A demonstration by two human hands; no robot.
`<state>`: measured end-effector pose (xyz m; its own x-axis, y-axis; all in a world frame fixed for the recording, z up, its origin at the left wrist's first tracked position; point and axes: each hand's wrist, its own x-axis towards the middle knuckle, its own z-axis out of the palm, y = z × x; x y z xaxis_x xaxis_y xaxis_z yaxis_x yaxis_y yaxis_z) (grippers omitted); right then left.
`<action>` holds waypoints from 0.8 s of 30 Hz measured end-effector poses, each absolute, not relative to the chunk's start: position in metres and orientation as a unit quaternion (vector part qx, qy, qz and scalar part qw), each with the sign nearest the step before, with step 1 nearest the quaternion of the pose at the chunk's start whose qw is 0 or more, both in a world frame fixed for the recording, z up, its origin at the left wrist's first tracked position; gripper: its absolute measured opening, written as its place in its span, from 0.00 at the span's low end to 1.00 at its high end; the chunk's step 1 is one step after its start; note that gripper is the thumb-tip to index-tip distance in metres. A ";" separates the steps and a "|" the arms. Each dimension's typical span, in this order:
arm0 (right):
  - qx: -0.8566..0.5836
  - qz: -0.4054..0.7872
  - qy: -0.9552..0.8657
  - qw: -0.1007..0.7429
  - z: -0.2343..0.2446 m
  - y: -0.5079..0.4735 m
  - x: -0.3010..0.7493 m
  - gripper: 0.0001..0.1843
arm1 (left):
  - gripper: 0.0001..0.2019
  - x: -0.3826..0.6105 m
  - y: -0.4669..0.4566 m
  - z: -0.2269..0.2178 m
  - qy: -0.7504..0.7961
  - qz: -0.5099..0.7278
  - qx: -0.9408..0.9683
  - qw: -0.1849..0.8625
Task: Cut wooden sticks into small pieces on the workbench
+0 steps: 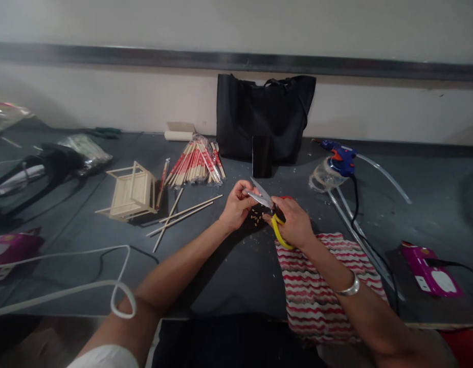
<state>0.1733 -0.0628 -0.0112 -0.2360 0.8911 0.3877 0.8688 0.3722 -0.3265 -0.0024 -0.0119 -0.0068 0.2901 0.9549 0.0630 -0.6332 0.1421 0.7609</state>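
Observation:
My right hand point(294, 221) grips scissors point(264, 197) with yellow handles, their blades parted and pointing left. Close to the blades, the fingers of my left hand point(238, 205) are pinched together; whatever they hold is too small to make out. Below the blades, several tiny cut bits of wood point(255, 218) lie scattered on the dark table point(236, 276). Left of my left hand are a few loose chopsticks point(186, 214), some crossing each other. Beyond them stands a small frame built of sticks point(132, 194).
Behind are wrapped chopsticks point(198, 162), a black bag point(263, 117) and a phone point(262, 156) propped against it. To the right, a blue glue gun point(339, 159) rests on a jar point(325, 176), near a striped cloth point(324, 301) and a magenta box point(431, 271). White cable point(67, 296) loops at left.

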 end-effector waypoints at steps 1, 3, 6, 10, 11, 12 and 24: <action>-0.560 0.020 -0.786 0.262 -0.011 -0.063 0.173 0.22 | 0.27 -0.002 -0.012 -0.007 0.227 0.550 0.357 0.720; -0.558 0.021 -0.786 0.264 -0.012 -0.063 0.173 0.22 | 0.27 -0.002 -0.013 -0.006 0.226 0.547 0.363 0.720; -0.554 0.027 -0.788 0.268 -0.013 -0.063 0.173 0.23 | 0.28 -0.001 -0.014 -0.005 0.223 0.547 0.361 0.722; -0.557 0.001 -0.782 0.280 -0.015 -0.064 0.171 0.22 | 0.29 0.002 -0.015 -0.004 0.214 0.556 0.353 0.721; -0.560 -0.009 -0.779 0.280 -0.015 -0.065 0.170 0.21 | 0.29 0.002 -0.015 -0.004 0.214 0.559 0.353 0.719; -0.564 -0.019 -0.777 0.279 -0.015 -0.065 0.170 0.21 | 0.29 0.003 -0.015 -0.005 0.214 0.561 0.354 0.717; -0.568 -0.015 -0.776 0.274 -0.016 -0.065 0.170 0.20 | 0.29 0.001 -0.013 -0.004 0.227 0.557 0.369 0.709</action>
<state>0.1699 -0.0647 -0.0157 -0.2052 0.8737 0.4411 0.8896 0.3545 -0.2882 0.0009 -0.0133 -0.0040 0.2778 0.9565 0.0889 -0.6221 0.1086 0.7754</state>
